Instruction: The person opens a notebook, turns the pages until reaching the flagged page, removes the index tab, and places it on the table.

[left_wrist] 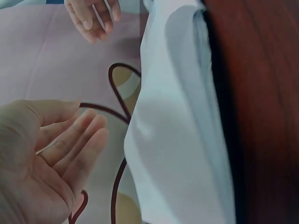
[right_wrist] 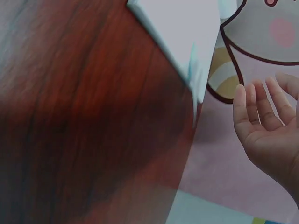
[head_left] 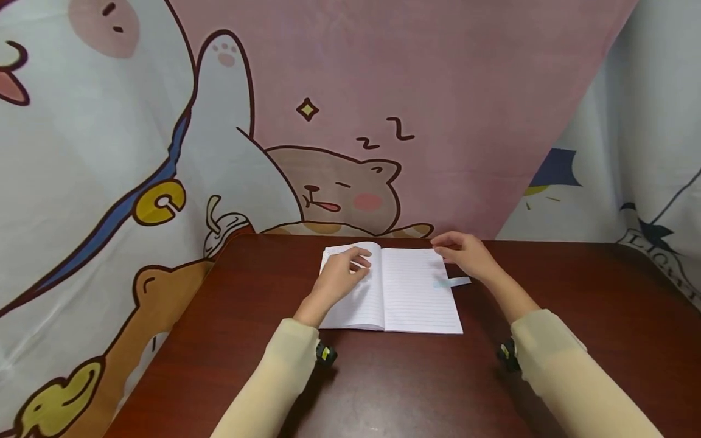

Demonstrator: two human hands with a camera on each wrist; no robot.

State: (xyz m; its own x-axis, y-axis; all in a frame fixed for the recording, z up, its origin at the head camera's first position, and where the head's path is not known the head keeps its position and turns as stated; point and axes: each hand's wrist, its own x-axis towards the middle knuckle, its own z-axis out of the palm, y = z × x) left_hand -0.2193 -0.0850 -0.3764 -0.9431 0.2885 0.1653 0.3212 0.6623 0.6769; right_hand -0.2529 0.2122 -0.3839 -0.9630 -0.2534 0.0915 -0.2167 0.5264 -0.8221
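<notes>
An open notebook (head_left: pixel 418 304) with lined white pages lies on the dark wooden table. A pale blue strip (head_left: pixel 459 281) sticks out past the right page's edge. Over the left page is my left hand (head_left: pixel 338 278), its fingers loosely bent with nothing between them; the left wrist view shows this palm (left_wrist: pixel 51 163) beside the raised pages (left_wrist: pixel 173 121). My right hand (head_left: pixel 465 254) hovers by the upper right corner of the notebook, above the strip. In the right wrist view its fingers (right_wrist: pixel 268 109) are spread loosely and hold nothing.
The brown tabletop (head_left: pixel 383 383) runs out to both sides and toward me. Right behind its far edge hangs a cloth (head_left: pixel 465 121) printed with cartoon animals. Dark wrist cameras (head_left: pixel 327 354) sit at both sleeve cuffs.
</notes>
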